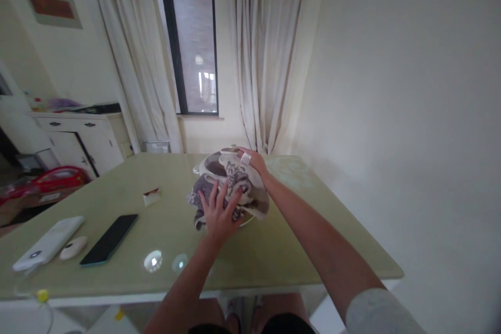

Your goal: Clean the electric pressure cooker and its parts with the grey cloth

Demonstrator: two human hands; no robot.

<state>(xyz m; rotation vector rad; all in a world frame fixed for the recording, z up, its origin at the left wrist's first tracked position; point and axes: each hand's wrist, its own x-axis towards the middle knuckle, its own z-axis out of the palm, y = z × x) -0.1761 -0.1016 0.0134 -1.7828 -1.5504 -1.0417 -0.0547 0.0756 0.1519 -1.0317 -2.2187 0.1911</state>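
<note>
A crumpled grey and white patterned cloth point(250, 190) lies in a heap on the pale green table point(321, 240), near its middle. My left hand point(219, 214) rests flat on the near side of the heap with its fingers spread. My right hand point(253, 160) reaches over the far top of the heap, and its fingers are closed on a fold of the cloth where a small white label shows. Part of the cloth hangs down over something round and pale at the heap's near right edge; I cannot make out what it is.
A dark phone point(109, 238), a white power bank point(49, 243) and a small white oval object point(73, 247) lie at the table's left front. A small wrapped item point(151, 195) sits left of the cloth. Curtains, a window and a white cabinet point(84, 138) stand behind.
</note>
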